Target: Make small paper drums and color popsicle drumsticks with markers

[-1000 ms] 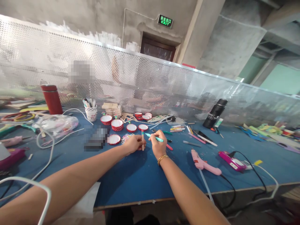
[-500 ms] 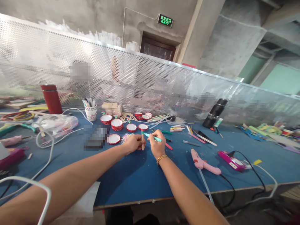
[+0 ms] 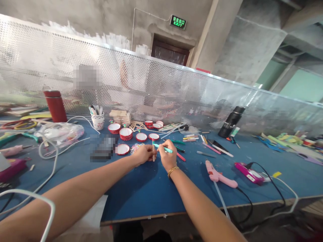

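Between the fingers of my left hand (image 3: pixel 144 154) a wooden craft stick (image 3: pixel 153 156) stands upright, its upper end coloured red and green. My right hand (image 3: pixel 168 156) is closed round a turquoise marker (image 3: pixel 165 149), whose tip points left and meets the coloured end of the stick. Just behind the stick lies a round red-rimmed white dish (image 3: pixel 153 136). A bundle of small pastel loops (image 3: pixel 137 148) sits beside my left hand, partly covered by it. To the right of my right hand is a pink-red marker (image 3: pixel 181 157).
More red-rimmed dishes (image 3: pixel 125 133), a paper cup of markers (image 3: pixel 98 121) and a red flask (image 3: pixel 55 106) stand at the back left. A pink glue gun (image 3: pixel 219 176) with cord lies right. A black bottle (image 3: pixel 231 121) leans by the perforated screen (image 3: pixel 141 84). White cables (image 3: pixel 54 168) cross the left.
The turquoise marker has shifted slightly left, its tip now on the stick's coloured end. My left hand and the stick are nearly unmoved.
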